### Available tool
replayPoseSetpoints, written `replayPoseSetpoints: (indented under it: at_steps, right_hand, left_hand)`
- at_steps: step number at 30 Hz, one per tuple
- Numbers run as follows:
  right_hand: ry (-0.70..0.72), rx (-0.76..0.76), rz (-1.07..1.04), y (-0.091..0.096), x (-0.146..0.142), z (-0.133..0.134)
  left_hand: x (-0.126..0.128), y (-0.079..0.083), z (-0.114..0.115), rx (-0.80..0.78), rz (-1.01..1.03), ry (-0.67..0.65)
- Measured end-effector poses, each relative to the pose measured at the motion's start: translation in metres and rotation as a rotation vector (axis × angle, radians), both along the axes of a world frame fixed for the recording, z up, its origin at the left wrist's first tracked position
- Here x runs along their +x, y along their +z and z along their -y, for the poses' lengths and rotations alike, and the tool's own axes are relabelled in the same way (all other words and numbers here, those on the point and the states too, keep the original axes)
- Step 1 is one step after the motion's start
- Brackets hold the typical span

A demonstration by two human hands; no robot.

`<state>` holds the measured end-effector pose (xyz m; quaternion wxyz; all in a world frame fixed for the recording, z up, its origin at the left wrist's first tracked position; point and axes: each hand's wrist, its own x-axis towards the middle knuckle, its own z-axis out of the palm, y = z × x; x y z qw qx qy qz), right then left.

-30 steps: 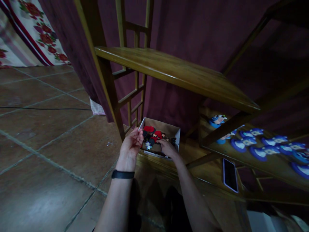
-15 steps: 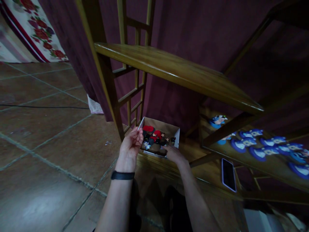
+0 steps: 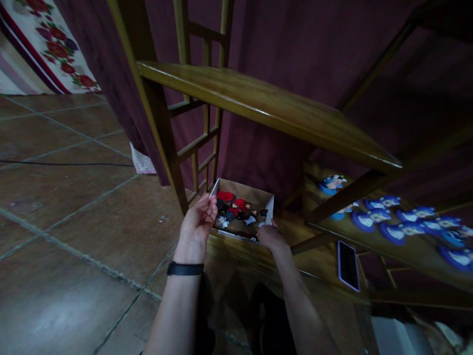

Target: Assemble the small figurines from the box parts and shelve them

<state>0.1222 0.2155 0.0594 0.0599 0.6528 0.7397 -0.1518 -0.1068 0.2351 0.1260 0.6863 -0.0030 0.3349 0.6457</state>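
Box (image 3: 251,192) between loosely curled hands (image 3: 197,219) (image 3: 272,236)

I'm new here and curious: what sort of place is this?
Probably an indoor display or storage corner, perhaps in a home or shop: wooden shelving holds blue-and-white figurines and an open box of small figures, with a purplish curtain behind.

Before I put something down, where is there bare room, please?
The upper board looks bare beside the lattice. On the lower board, a bare patch lies between the box and the phone. Crowded: the box, with small figures and the right hand near its right end, and the side shelf, with blue-white figures.
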Motion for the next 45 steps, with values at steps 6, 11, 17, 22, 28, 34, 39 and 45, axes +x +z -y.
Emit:
replayPoseSetpoints:
  at_steps: [6,11,17,22,28,34,39,45]
  right_hand:
    - [0.032,0.032,-0.288,0.000,0.008,-0.006]
    - [-0.107,0.282,-0.193,0.004,0.017,-0.017]
    - [-0.043,0.343,-0.009,-0.015,0.010,-0.028]
    - [-0.059,0.327,0.045,-0.033,0.007,-0.029]
    - [-0.027,0.278,0.024,-0.032,0.006,-0.022]
    - [-0.033,0.237,-0.044,-0.030,0.009,-0.018]
    - [-0.120,0.336,-0.173,-0.021,0.012,-0.022]
    - [-0.309,0.282,-0.659,-0.028,0.011,-0.032]
  left_hand:
    - [0.000,-0.001,0.000,0.006,0.002,-0.002]
    - [0.002,-0.001,0.000,-0.002,0.003,-0.007]
    - [0.003,-0.004,0.000,0.018,-0.002,-0.002]
    - [0.002,-0.004,-0.001,0.018,0.008,-0.004]
    - [0.002,-0.003,-0.001,0.020,0.001,0.002]
    - [0.003,-0.002,0.001,0.013,-0.002,-0.016]
    - [0.006,-0.005,-0.001,0.018,-0.033,-0.009]
    - [0.014,-0.010,-0.003,0.000,-0.026,-0.045]
